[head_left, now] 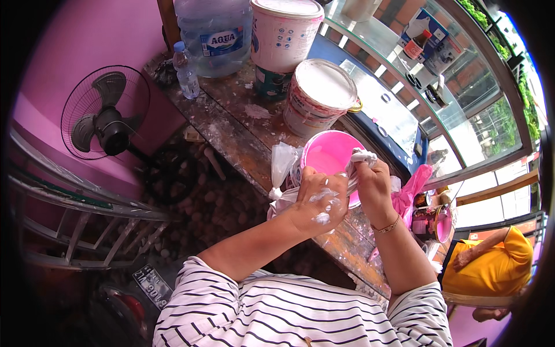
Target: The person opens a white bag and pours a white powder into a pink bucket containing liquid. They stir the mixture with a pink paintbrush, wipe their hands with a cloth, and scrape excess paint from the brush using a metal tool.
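Observation:
Both my hands are closed on a twisted length of white plastic bag, over the rim of a pink bucket. My left hand has white smears across its back and grips near the bucket's front edge. Close beside it, my right hand clenches the bag's crumpled upper end, which pokes out above the fist. To the left of the bucket, a knotted, see-through white plastic bag hangs at the table edge. My hands hide part of the bucket's opening and whether the two stretches of plastic join.
A lidded paint pail, stacked pails, a large water jug and a small bottle stand on the stained wooden table. A glass case stands beyond. Left are a fan and ladder. A yellow-shirted person is right.

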A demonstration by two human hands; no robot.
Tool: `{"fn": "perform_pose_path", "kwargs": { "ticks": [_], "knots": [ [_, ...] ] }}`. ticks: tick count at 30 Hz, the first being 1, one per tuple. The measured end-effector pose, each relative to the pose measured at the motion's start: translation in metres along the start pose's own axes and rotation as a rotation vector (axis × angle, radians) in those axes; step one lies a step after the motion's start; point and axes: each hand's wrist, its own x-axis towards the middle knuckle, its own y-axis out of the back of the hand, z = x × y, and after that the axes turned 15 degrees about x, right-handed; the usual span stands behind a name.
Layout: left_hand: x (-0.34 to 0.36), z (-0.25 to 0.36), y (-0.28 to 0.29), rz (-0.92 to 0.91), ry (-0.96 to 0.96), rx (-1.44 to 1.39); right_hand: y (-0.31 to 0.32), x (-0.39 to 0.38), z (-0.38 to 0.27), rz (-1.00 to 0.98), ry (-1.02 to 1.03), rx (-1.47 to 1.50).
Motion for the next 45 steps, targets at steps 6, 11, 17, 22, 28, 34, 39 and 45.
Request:
{"fn": "perform_pose_path", "kwargs": {
  "ticks": [6, 11, 17, 22, 28, 34, 39, 45],
  "knots": [
    [0.014, -0.011, 0.011, -0.667, -0.028, -0.110, 0.020, 0.019, 0.007, -0.052, -0.328, -0.001],
    [0.015, -0.010, 0.013, -0.761, 0.012, -0.066, 0.029, 0.044, 0.006, -0.157, -0.410, -0.425],
    [-0.005, -0.017, 0.014, -0.556, -0.029, -0.064, 0.038, 0.070, -0.007, -0.482, -0.105, -1.104],
    [0.004, -0.024, 0.033, -0.506, -0.009, -0.131, 0.025, 0.059, -0.041, -0.525, -0.104, -1.347],
    [0.005, -0.040, 0.068, -0.455, 0.002, -0.153, 0.020, 0.042, -0.043, -0.543, 0.157, -1.259],
    [0.009, -0.075, 0.097, -0.094, -0.289, 0.118, 0.017, 0.040, -0.004, -0.545, 0.073, -1.524],
    [0.015, -0.113, 0.120, -0.190, -0.122, 0.269, 0.015, 0.034, 0.024, -0.463, 0.279, -1.383],
    [0.067, -0.141, 0.129, -0.213, 0.543, 0.001, 0.023, 0.013, 0.027, -0.221, 0.292, -1.164]
  ]
}}
